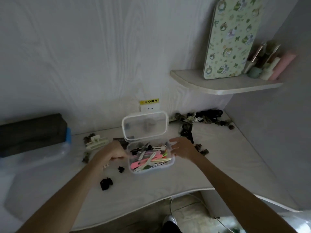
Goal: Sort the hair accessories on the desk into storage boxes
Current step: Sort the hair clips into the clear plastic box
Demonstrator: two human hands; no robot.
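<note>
While a clear box (151, 165) full of coloured hair clips (148, 158) sits mid-frame on the white desk (218, 165), lid (145, 126) raised, the left hand (111, 153) curls at its left edge; whether it holds anything is unclear. The right hand (182, 147) touches the right edge, fingers (173, 140) spread. Black clips (106, 183) lie lower left.

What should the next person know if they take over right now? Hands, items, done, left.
Left hand: fingers curled at the left wall of the clear storage box; whether it holds anything is unclear.
Right hand: open, fingers spread at the box's right rim.
Box: lid hinged up, flat hair clips already inside.
Left to sort: black claw clip, small black clip, cream claw clip, dark pile of accessories at the back wall.
</note>
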